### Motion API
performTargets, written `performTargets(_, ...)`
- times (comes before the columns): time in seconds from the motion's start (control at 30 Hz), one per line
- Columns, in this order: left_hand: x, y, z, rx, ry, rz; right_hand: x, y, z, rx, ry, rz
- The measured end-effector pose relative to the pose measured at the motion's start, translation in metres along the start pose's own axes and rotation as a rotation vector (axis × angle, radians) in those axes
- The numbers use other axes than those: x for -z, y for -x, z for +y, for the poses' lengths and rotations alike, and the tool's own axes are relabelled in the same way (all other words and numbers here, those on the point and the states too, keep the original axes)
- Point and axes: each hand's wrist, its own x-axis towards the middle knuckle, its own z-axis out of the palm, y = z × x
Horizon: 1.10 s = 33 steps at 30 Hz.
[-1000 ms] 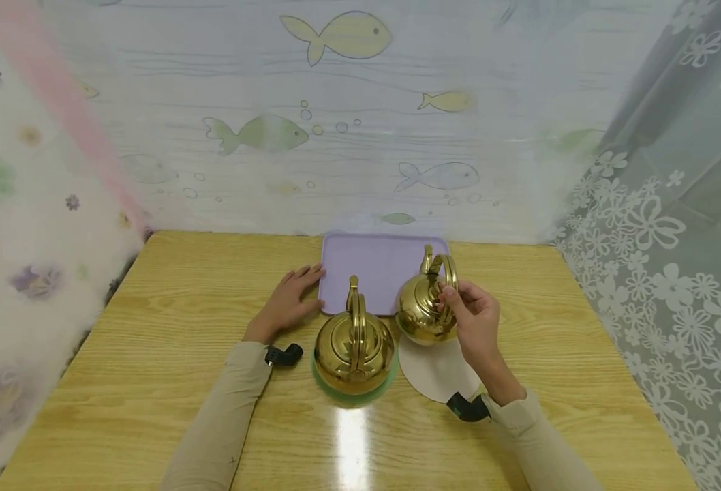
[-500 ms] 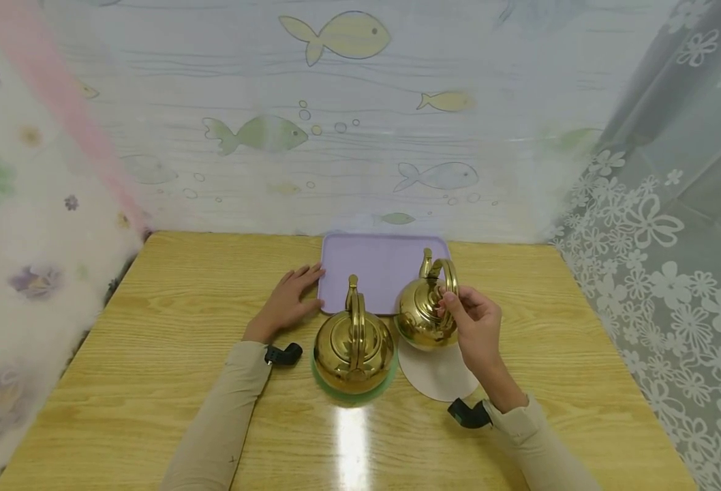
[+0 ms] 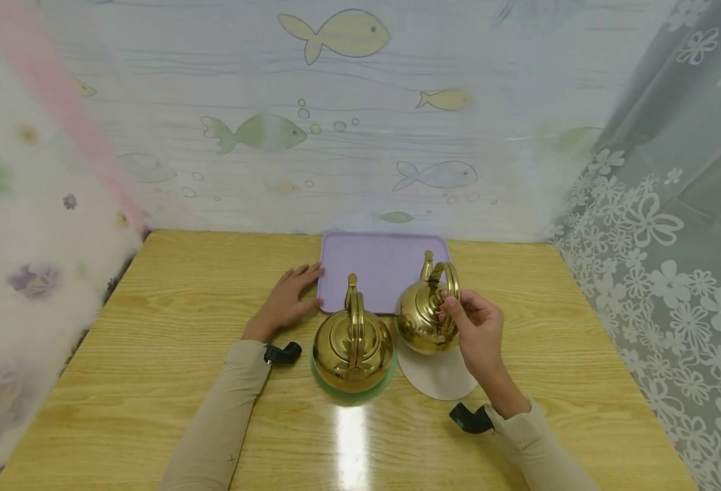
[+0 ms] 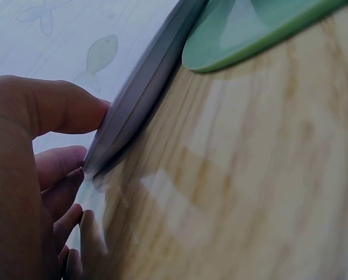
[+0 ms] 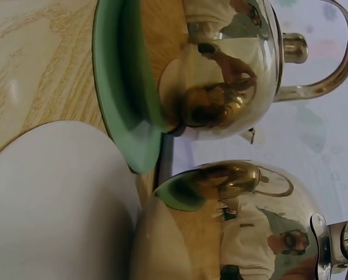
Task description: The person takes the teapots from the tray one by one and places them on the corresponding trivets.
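Observation:
My right hand grips the arched handle of a shiny gold kettle that overlaps the far part of a white round mat. This kettle's spout points away, over the tray. In the right wrist view the held kettle hangs close over the white mat. A second gold kettle stands upright on a green round mat, left of the first. My left hand lies on the table, fingers spread, its thumb and fingertips touching the left edge of a purple tray.
The wooden table carries all of this. Behind the tray hangs a pale fish-print curtain. A flowered sheet lines the left side, and a lace-patterned curtain the right.
The kettle in my right hand has come slightly lower and nearer, covering more of the white mat. My left hand and the other kettle stay where they were.

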Motion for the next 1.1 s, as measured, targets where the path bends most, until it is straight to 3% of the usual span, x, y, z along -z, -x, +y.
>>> performTargets(1.1, 0.001, 0.0, 0.001, 0.01, 0.013, -0.009, 0.004, 0.021, -0.015, 0.094, -0.039, -0.004)
